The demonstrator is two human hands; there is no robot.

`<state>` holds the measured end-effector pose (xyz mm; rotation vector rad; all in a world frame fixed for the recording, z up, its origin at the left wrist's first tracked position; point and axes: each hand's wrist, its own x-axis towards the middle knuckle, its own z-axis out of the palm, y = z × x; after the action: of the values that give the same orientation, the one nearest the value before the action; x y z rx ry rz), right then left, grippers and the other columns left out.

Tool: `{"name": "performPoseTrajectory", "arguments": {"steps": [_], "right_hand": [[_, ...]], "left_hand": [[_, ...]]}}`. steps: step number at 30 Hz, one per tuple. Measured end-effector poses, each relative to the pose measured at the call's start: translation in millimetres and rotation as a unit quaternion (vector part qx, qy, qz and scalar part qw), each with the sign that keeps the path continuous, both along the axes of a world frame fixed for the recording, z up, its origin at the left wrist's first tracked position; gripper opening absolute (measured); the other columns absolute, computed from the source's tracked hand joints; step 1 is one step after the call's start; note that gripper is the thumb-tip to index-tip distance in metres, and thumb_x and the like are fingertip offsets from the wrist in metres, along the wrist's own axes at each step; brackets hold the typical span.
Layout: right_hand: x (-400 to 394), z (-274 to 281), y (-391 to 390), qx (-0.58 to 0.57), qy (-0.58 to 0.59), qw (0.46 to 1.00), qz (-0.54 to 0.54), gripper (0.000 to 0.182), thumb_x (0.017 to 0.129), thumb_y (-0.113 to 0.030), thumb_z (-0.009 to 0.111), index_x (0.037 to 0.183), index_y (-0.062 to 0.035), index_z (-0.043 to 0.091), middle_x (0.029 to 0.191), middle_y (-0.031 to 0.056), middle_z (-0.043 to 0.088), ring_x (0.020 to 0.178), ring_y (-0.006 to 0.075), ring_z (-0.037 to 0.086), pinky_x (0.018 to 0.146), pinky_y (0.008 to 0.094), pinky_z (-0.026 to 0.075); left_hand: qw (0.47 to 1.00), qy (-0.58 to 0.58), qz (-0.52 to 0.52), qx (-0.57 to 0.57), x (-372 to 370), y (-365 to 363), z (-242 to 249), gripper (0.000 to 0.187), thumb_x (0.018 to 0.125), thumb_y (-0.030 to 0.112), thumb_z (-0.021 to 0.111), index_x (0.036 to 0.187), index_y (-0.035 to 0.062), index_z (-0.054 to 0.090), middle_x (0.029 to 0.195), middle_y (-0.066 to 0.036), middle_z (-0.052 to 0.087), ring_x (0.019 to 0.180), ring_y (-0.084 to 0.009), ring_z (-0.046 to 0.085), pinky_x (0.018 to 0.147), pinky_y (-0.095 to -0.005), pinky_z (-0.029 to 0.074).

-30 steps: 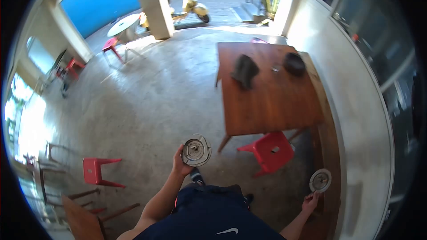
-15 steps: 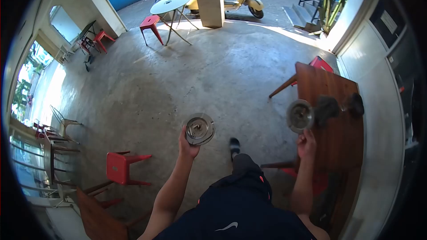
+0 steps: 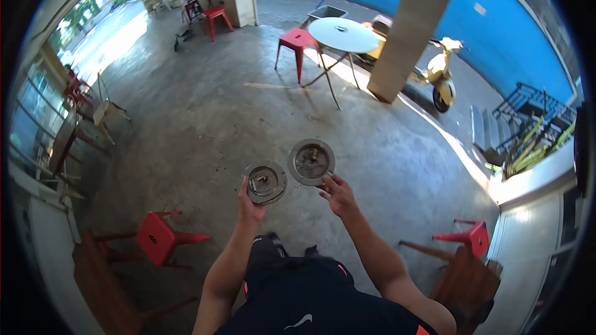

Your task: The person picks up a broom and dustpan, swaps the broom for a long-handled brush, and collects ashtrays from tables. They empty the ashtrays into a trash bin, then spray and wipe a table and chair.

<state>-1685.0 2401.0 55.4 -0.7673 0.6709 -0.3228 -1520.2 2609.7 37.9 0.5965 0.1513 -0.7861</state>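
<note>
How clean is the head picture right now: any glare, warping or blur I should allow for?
Head view: strong fisheye bending, black corners; glare at the upper-left opening; a bright sunlit strip beside the pillar; contents of both ashtrays slightly soft.

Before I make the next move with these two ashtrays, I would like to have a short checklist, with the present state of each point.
1. Left hand holds the left ashtray at its side: ok.
2. Right hand holds the right ashtray at its near edge: ok.
3. Both ashtrays emptied: not ok, debris shows in each.
4. A gap between the ashtrays: cannot tell, their edges look very close.
5. Round table within reach: not ok, it seems to stand too far across the floor.
</note>
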Motion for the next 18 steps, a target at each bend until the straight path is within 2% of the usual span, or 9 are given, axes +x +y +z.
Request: {"name": "performPoseTrajectory", "arguments": {"steps": [4, 8, 12, 18], "right_hand": [[158, -10, -17, 0.01, 0.0, 0.998, 0.068, 0.012, 0.087, -0.023, 0.068, 0.089, -0.0153, 0.058, 0.074, -0.0021, 0.056, 0.087, 0.0177, 0.061, 0.078, 0.0373, 0.04], [290, -31, -28, 0.048, -0.037, 0.994, 0.095, 0.012, 0.087, -0.022, 0.067, 0.086, -0.0153, 0.058, 0.077, -0.0013, 0.058, 0.088, 0.018, 0.06, 0.079, 0.0379, 0.041], [395, -42, -60, 0.062, -0.003, 0.994, 0.093, 0.012, 0.087, -0.021, 0.067, 0.085, -0.0152, 0.057, 0.072, -0.002, 0.057, 0.083, 0.0191, 0.061, 0.082, 0.0406, 0.043], [542, -17, -141, 0.074, -0.025, 0.997, 0.028, 0.009, 0.088, -0.017, 0.066, 0.085, -0.0138, 0.058, 0.065, -0.0004, 0.055, 0.082, 0.0208, 0.063, 0.082, 0.0435, 0.047]], "left_hand": [[0.998, -0.011, 0.058, 0.0, 106, -5, -21, 0.044, 0.097, 0.038, 0.042, 0.125, 0.0053, 0.053, 0.122, -0.01, 0.06, 0.112, -0.0251, 0.057, 0.098, -0.0422, 0.045], [0.998, 0.003, 0.064, 0.007, 224, -15, -46, 0.045, 0.097, 0.039, 0.042, 0.125, 0.0049, 0.052, 0.123, -0.01, 0.059, 0.113, -0.0254, 0.057, 0.098, -0.0419, 0.045], [0.999, 0.011, 0.049, 0.014, 347, -62, -53, 0.047, 0.097, 0.04, 0.045, 0.126, 0.0043, 0.051, 0.124, -0.012, 0.058, 0.113, -0.0262, 0.056, 0.099, -0.0422, 0.044], [0.998, 0.037, -0.001, 0.049, 534, -151, -43, 0.044, 0.097, 0.039, 0.046, 0.125, 0.0056, 0.052, 0.126, -0.011, 0.057, 0.114, -0.0264, 0.055, 0.099, -0.0422, 0.044]]}}
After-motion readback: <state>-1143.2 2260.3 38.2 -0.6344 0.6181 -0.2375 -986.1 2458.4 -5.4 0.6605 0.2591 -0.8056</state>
